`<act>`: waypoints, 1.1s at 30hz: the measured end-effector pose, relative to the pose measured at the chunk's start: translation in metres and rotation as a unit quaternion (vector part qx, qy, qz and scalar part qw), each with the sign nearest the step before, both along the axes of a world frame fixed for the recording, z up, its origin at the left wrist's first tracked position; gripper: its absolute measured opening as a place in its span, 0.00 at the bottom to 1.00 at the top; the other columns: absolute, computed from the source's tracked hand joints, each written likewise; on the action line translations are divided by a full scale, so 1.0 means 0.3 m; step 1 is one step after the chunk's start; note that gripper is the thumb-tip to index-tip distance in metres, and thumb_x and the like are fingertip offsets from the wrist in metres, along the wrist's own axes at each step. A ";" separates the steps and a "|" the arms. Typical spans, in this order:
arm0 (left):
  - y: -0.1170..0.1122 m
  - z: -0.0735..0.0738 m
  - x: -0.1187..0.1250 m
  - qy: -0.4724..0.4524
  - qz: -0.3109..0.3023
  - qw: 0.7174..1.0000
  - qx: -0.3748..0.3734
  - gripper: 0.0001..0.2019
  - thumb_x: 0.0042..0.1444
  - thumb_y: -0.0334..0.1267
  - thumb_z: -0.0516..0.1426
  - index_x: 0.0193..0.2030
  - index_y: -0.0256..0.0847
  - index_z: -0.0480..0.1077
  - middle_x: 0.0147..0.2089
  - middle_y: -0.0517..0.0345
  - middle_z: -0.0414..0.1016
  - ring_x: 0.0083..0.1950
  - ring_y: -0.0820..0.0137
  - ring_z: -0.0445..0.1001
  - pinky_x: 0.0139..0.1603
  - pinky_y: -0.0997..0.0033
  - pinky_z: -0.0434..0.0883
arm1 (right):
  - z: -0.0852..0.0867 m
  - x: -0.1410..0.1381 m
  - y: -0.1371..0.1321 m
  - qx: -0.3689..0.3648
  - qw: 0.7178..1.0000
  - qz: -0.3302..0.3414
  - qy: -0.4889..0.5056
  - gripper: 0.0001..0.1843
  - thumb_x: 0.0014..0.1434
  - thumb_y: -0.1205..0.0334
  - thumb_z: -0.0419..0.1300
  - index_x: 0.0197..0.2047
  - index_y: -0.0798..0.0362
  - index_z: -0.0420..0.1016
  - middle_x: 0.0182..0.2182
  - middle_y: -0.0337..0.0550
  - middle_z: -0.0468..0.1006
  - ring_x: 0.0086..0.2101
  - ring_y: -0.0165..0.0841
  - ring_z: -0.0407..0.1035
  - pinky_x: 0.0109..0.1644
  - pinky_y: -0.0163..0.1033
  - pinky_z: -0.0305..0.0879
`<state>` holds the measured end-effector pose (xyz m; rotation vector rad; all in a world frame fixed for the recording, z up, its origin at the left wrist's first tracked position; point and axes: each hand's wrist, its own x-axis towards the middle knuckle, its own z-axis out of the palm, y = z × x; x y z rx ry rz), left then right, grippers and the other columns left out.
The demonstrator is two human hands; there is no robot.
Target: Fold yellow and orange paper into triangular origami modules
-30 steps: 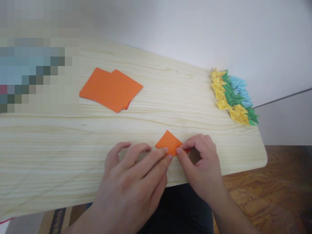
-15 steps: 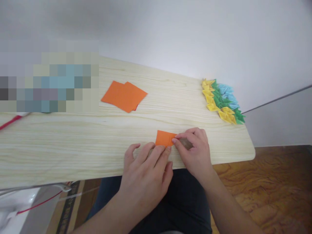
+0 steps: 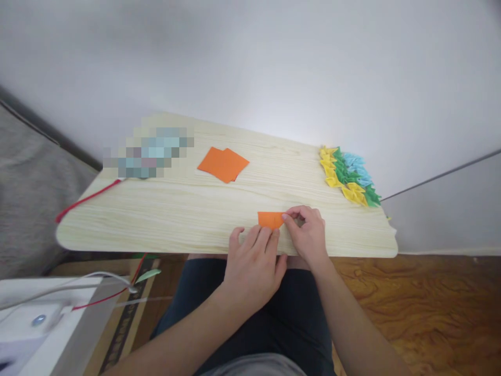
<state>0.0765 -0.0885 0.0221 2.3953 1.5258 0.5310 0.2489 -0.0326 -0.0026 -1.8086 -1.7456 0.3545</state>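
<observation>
A small folded piece of orange paper lies on the table close to its front edge. My left hand rests with fingers spread, their tips pressing on the paper's near edge. The thumb and forefinger of my right hand pinch the paper's right corner, and that corner is partly hidden by them. Further back sits a stack of orange paper sheets, slightly fanned and out of reach of both hands' fingers.
Folded paper pieces in yellow, green and light blue cluster at the table's right end. A blurred-out object with a red cable is at the left. A white wall stands behind.
The camera view has shifted, so more of the table's left side and the floor shows. My hands keep hold of the orange paper, whose right corner now looks folded at a slant.
</observation>
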 end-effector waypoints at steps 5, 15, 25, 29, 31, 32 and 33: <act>-0.025 0.018 0.010 0.012 0.011 1.000 0.008 0.21 0.66 0.44 0.58 0.62 0.37 0.72 0.56 0.43 0.78 0.59 0.50 0.72 0.64 0.38 0.59 | 0.004 -0.010 -0.007 0.010 1.000 0.000 -0.014 0.05 0.64 0.57 0.66 0.37 0.46 0.82 0.36 0.41 0.84 0.43 0.43 0.71 0.49 0.48 0.63; -0.047 0.033 0.026 0.013 0.020 0.999 0.029 0.20 0.64 0.41 0.59 0.61 0.39 0.73 0.53 0.45 0.78 0.57 0.50 0.72 0.62 0.40 0.60 | 0.017 0.004 -0.060 0.033 0.998 0.011 -0.055 0.10 0.62 0.54 0.71 0.46 0.43 0.86 0.42 0.44 0.80 0.47 0.44 0.70 0.50 0.48 0.62; -0.057 -0.002 -0.006 -0.011 0.006 0.999 0.039 0.24 0.65 0.39 0.59 0.67 0.43 0.70 0.59 0.44 0.78 0.60 0.51 0.73 0.64 0.43 0.60 | 0.013 -0.004 -0.076 0.055 0.996 0.025 -0.067 0.06 0.65 0.55 0.69 0.43 0.43 0.86 0.43 0.43 0.81 0.47 0.42 0.69 0.51 0.47 0.62; -0.059 -0.011 -0.015 -0.025 0.001 0.999 0.040 0.24 0.64 0.37 0.59 0.67 0.44 0.70 0.60 0.44 0.78 0.62 0.50 0.73 0.64 0.43 0.60 | 0.018 -0.002 -0.082 0.054 0.996 0.029 -0.068 0.07 0.63 0.54 0.70 0.44 0.43 0.87 0.44 0.43 0.81 0.47 0.43 0.70 0.51 0.48 0.62; -0.058 -0.014 -0.021 -0.032 0.000 0.999 0.040 0.22 0.64 0.37 0.59 0.65 0.44 0.72 0.60 0.44 0.78 0.62 0.51 0.73 0.65 0.43 0.60 | 0.021 -0.002 -0.085 0.053 0.996 0.030 -0.068 0.08 0.62 0.53 0.71 0.44 0.43 0.87 0.45 0.44 0.81 0.48 0.43 0.70 0.51 0.49 0.62; -0.057 -0.016 -0.024 -0.036 0.000 0.999 0.041 0.21 0.65 0.36 0.59 0.64 0.44 0.72 0.61 0.44 0.78 0.63 0.51 0.73 0.65 0.44 0.60 | 0.022 -0.001 -0.086 0.053 0.996 0.030 -0.068 0.08 0.62 0.52 0.71 0.44 0.42 0.87 0.45 0.44 0.82 0.48 0.44 0.70 0.51 0.49 0.62; -0.057 -0.018 -0.028 -0.039 -0.001 0.998 0.040 0.20 0.65 0.36 0.58 0.64 0.44 0.73 0.61 0.45 0.78 0.63 0.52 0.73 0.66 0.44 0.60 | 0.022 -0.001 -0.087 0.052 0.996 0.030 -0.067 0.09 0.62 0.52 0.71 0.45 0.42 0.87 0.45 0.44 0.82 0.48 0.44 0.70 0.52 0.49 0.62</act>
